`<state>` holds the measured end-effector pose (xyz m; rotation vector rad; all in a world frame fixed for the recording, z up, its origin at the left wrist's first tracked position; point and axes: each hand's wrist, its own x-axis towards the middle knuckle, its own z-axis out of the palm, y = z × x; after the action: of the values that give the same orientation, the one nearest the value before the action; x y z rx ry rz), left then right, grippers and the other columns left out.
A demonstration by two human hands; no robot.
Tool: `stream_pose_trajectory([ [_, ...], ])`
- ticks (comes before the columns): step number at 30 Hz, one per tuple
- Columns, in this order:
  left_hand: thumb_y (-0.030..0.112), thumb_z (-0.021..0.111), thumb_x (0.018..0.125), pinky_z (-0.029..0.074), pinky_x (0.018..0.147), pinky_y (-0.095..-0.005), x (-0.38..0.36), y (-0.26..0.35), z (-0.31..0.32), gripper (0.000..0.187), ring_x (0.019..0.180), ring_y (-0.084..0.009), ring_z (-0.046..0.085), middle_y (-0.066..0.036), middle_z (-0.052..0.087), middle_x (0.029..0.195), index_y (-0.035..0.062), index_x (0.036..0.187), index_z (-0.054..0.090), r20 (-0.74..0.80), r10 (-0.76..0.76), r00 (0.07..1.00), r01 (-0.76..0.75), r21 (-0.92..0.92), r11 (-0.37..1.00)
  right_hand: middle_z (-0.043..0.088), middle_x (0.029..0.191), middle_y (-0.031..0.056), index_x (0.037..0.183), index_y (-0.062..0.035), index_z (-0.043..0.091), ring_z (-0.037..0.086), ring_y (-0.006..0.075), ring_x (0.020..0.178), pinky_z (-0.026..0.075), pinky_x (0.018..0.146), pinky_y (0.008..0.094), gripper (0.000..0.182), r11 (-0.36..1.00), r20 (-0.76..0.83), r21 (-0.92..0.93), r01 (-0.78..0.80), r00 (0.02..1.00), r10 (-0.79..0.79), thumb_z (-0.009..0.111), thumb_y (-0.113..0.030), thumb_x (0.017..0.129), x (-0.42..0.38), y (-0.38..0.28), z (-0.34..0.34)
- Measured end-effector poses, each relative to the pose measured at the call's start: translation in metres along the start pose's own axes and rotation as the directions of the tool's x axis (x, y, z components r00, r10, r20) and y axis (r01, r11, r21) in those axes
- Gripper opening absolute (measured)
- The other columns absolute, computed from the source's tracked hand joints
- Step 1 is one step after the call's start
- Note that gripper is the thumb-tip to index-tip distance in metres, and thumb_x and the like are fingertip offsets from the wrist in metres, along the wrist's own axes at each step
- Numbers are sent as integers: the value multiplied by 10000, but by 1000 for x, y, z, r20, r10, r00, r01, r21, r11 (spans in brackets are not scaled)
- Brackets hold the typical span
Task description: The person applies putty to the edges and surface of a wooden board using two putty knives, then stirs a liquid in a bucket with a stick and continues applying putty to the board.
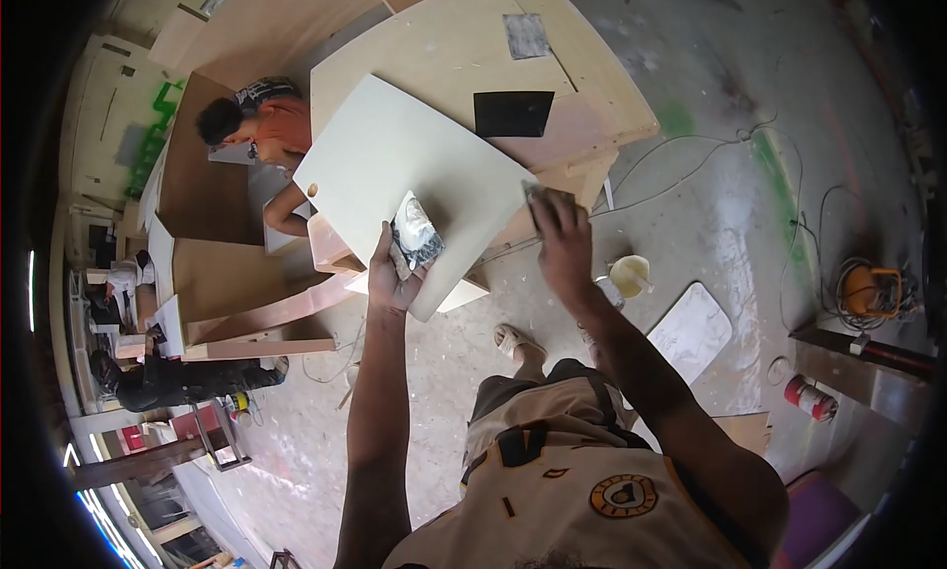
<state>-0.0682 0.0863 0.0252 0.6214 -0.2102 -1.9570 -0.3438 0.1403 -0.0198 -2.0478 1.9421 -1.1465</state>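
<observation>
My left hand [396, 279] is closed around a small dark palette [431, 250] with a lump of white putty [414, 224] on it. It is held above a pale, smooth panel [395, 155] with a round hole near its left corner. At the panel's right edge, my right hand [562, 236] grips a flat, dark spreader [534, 196]; the fingers partly hide it. The panel rests on a larger curved wooden piece [395, 51], where a black rectangular sheet [513, 113] and a grey sheet [527, 35] lie.
A person in a red top [284, 125] leans inside a wooden frame [202, 165] at the left. To my right are an open tub [629, 273], a white board [691, 330], a cable [681, 140] and an orange machine [870, 291] on the floor.
</observation>
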Motion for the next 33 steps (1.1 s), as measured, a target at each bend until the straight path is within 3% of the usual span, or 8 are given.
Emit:
stream_pose_trajectory([
  [8, 341, 453, 1069, 493, 1056, -507, -1, -2, 2, 435, 1177, -300, 637, -136, 634, 1303, 45, 1384, 500, 52, 22, 998, -23, 17, 1000, 500, 1394, 88, 1387, -143, 564, 479, 325, 1238, 431, 988, 458, 682, 968, 278, 242, 70, 951, -139, 617, 50, 735, -50, -43, -4],
  [11, 349, 455, 1067, 474, 1077, -507, 1, -1, -2, 447, 1198, -299, 624, -139, 625, 1318, 47, 1394, 491, 65, 22, 998, -23, 8, 1000, 498, 1398, 113, 1366, -109, 580, 464, 346, 1245, 420, 1017, 464, 667, 951, 37, 297, 86, 994, -101, 602, 80, 726, -40, 6, 12],
  [15, 373, 438, 1072, 510, 1028, -482, 0, 0, 0, 463, 1183, -285, 627, -129, 629, 1302, 50, 1400, 487, 62, 15, 998, -18, 46, 999, 485, 1404, 145, 1363, -81, 583, 445, 395, 1242, 408, 1059, 482, 737, 964, -87, 264, 25, 996, -2, 544, 178, 673, -13, 57, 31],
  [19, 372, 431, 1075, 512, 1025, -480, 0, 1, -4, 464, 1186, -285, 624, -135, 624, 1309, 44, 1400, 484, 2, 53, 999, -53, 69, 996, 465, 1413, 142, 1369, -98, 588, 442, 387, 1242, 405, 1068, 462, 769, 937, -83, 344, 57, 996, -30, 543, 194, 659, -3, 46, 38],
  [21, 368, 418, 1079, 517, 1021, -475, 1, 1, -2, 465, 1196, -287, 618, -142, 609, 1329, 45, 1409, 470, 24, 32, 999, -33, 53, 998, 521, 1370, 115, 1293, -117, 656, 494, 353, 1218, 434, 1030, 432, 625, 933, -249, 323, 158, 966, -77, 644, 101, 707, -20, 40, 59],
  [27, 356, 414, 1080, 527, 1012, -474, 2, 0, -7, 470, 1207, -306, 612, -166, 591, 1351, 33, 1419, 451, 114, -6, 993, 7, -12, 1000, 569, 1327, 103, 1302, -148, 655, 531, 326, 1218, 453, 1038, 442, 656, 851, 180, 444, 279, 903, -390, 679, 78, 686, -71, 7, 43],
  [31, 350, 437, 1074, 544, 989, -471, 1, 1, -6, 470, 1195, -312, 620, -166, 590, 1353, 27, 1415, 450, 103, 12, 995, -11, -2, 1000, 568, 1325, 142, 1349, -135, 623, 535, 340, 1180, 459, 1010, 454, 701, 819, -90, 569, 76, 996, -30, 674, 105, 693, -61, 19, 59],
  [33, 346, 447, 1071, 548, 985, -471, 2, 0, -5, 469, 1190, -311, 623, -163, 592, 1351, 28, 1417, 448, 91, 18, 996, -19, 4, 1000, 559, 1323, 143, 1349, -129, 620, 528, 356, 1149, 461, 993, 435, 666, 850, -225, 518, 97, 974, 25, 633, 141, 741, -41, 36, 68],
])
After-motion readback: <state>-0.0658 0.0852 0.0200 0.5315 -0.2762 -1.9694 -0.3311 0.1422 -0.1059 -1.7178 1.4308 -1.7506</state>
